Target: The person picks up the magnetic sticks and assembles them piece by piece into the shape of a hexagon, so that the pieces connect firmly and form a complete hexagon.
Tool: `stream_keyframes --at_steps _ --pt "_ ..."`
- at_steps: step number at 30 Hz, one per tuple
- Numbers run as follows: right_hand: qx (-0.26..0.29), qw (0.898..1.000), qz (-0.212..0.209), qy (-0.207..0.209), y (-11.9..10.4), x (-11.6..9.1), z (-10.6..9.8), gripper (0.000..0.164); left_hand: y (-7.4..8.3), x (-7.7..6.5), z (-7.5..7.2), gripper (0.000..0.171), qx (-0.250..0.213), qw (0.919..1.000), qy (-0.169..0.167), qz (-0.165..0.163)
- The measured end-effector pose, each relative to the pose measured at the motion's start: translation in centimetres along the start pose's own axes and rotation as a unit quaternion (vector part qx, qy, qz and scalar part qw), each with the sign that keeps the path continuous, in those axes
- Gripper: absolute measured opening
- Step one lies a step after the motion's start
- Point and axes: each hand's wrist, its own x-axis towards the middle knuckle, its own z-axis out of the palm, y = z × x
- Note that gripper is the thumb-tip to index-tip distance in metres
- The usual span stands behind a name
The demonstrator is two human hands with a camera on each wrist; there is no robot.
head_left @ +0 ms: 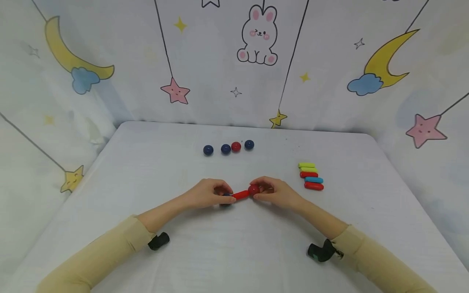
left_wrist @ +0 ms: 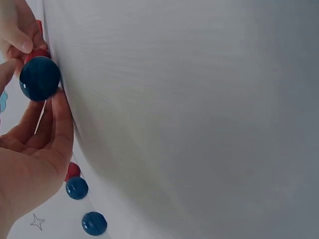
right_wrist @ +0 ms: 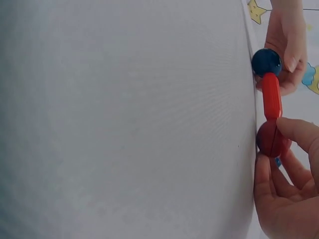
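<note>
Two hands, one red rod, a ball at each end

So I'm watching someone at a white table [head_left: 234, 260], both forearms angling in from the near corners and meeting around the middle. Beige sleeves [head_left: 106, 252] stop partway down the forearms, and there's a small black device by each cuff, left one [head_left: 159, 241] and right one [head_left: 321, 251]. The right one has a bit of green on it, way too small to read.

Left hand [head_left: 209, 193] is pinching a dark blue ball [left_wrist: 40, 78], thumb along the near side pointing right, fingers bent round the far side. Right hand [head_left: 275, 193] basically mirrors it: thumb nearest the person, fingers curled behind, gripping a red ball [head_left: 253, 190]. Between them a red rod [head_left: 241, 195] touches both balls, its right end a touch closer to the table's far edge. Can't tell if the rod is resting on the table or just above it.

Toward the far edge, a loose row goes blue ball [head_left: 208, 150], another blue [head_left: 225, 149], red [head_left: 236, 146], blue [head_left: 249, 144]. Over toward the right edge, five spare rods [head_left: 314, 186] lie side by side: two lime, then red, light blue, red.
</note>
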Motion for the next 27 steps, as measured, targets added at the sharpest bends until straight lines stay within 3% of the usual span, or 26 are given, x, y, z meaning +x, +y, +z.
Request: stream_keyframes --at_steps 10,17,22,27 --pt "0.023 0.999 -0.018 -0.016 0.7 0.1 -0.2 0.041 1.6 3.9 1.9 0.032 0.026 0.9976 -0.013 0.063" --pt "0.014 1.000 -0.003 -0.011 1.1 -0.3 -1.4 0.038 1.7 4.5 2.4 0.032 0.043 0.9978 -0.008 0.050" --pt "-0.048 0.996 0.024 0.071 1.6 -1.1 -4.7 0.027 1.8 4.3 2.5 0.033 0.038 0.9986 -0.008 0.036" --pt "-0.118 0.978 0.028 0.168 3.7 -1.9 -9.4 0.028 1.8 4.3 2.5 0.033 0.040 0.9988 -0.007 0.027"
